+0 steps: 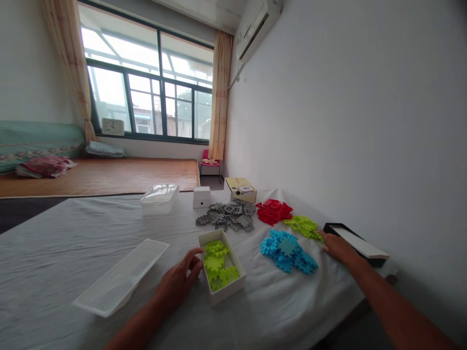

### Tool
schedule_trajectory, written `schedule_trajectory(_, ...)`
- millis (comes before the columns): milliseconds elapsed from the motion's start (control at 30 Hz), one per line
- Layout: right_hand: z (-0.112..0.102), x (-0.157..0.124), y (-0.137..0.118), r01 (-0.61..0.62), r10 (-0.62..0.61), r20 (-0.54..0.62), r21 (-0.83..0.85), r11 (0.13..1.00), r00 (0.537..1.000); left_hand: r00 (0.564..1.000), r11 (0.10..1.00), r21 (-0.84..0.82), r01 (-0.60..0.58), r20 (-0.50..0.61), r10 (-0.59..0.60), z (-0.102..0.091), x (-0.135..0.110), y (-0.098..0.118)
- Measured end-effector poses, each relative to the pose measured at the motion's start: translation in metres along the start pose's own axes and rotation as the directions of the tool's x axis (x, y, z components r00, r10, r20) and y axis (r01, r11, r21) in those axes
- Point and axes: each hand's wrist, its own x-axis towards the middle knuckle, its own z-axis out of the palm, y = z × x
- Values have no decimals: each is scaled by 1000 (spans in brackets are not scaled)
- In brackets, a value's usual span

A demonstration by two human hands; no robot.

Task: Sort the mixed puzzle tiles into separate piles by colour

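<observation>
Near the front of the table, a white box (226, 288) holds several lime-green interlocking puzzle tiles (214, 265) with notched edges. Against its left wall rest the fingertips of my left hand (181, 276), loosely bent and apart. My right hand (333, 244) reaches to the right end of a lime-green tile pile (302, 226), its fingers closed on a tile edge there; the fingertips are partly hidden. Blue tiles (286, 250) lie in a heap between the box and my right hand. Behind are a red pile (274, 212) and a grey pile (229, 215).
A translucent lid (122, 277) lies left of my left hand. Farther back stand a clear plastic container (159, 200), a small white box (202, 197) and a yellow carton (241, 189). By the wall sits a black open box (355, 243) with a white inside.
</observation>
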Motion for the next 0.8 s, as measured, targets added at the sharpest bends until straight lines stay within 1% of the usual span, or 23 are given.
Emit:
schedule_trajectory(100,-5,-3,-4,-36,34,-30,-56,998,999,1000,1000,9,4,-12,-4,2,-1,-1)
schedule_trajectory(167,-11,-3,-22,-37,32,-124,-35,999,992,1000,1000,26,5,-29,-5,3,-3,0)
schedule_trajectory(200,-16,-4,-39,-3,4,-186,3,1000,983,1000,999,32,0,-31,1,2,-4,0)
schedule_trajectory(233,-22,-7,-61,56,-41,-246,56,997,969,1000,999,35,-7,-30,8,2,-4,1)
schedule_trajectory(267,-30,-13,-89,142,-103,-293,114,983,951,999,999,35,-15,-28,16,2,-5,2)
schedule_trajectory(300,-39,-21,-120,246,-183,-313,173,954,932,999,999,36,-20,-27,21,1,-5,3)
schedule_trajectory(367,-57,-43,-187,405,-329,-290,262,876,899,999,999,43,-22,-40,24,1,-6,4)
schedule_trajectory(433,-71,-67,-248,531,-466,-266,284,799,844,998,998,54,-16,-53,19,2,-7,4)
schedule_trajectory(500,-78,-87,-294,609,-549,-271,257,750,790,998,998,59,-16,-52,19,3,-8,3)
schedule_trajectory(533,-80,-94,-310,633,-580,-261,232,738,772,998,998,57,-18,-51,21,4,-8,3)
schedule_trajectory(567,-81,-100,-320,650,-605,-241,207,732,759,998,998,53,-20,-52,23,4,-8,3)
schedule_trajectory(633,-83,-104,-328,657,-633,-176,169,735,754,998,999,46,-26,-56,28,4,-8,2)
schedule_trajectory(700,-85,-101,-327,646,-634,-124,174,744,763,998,999,42,-30,-55,32,3,-8,3)
schedule_trajectory(733,-86,-98,-325,641,-631,-117,193,743,767,998,999,40,-30,-51,32,2,-8,4)
schedule_trajectory(767,-86,-94,-323,644,-633,-124,217,734,764,998,999,38,-32,-45,34,2,-8,4)
schedule_trajectory(800,-85,-91,-322,660,-648,-139,240,711,749,999,999,34,-34,-41,36,1,-7,4)
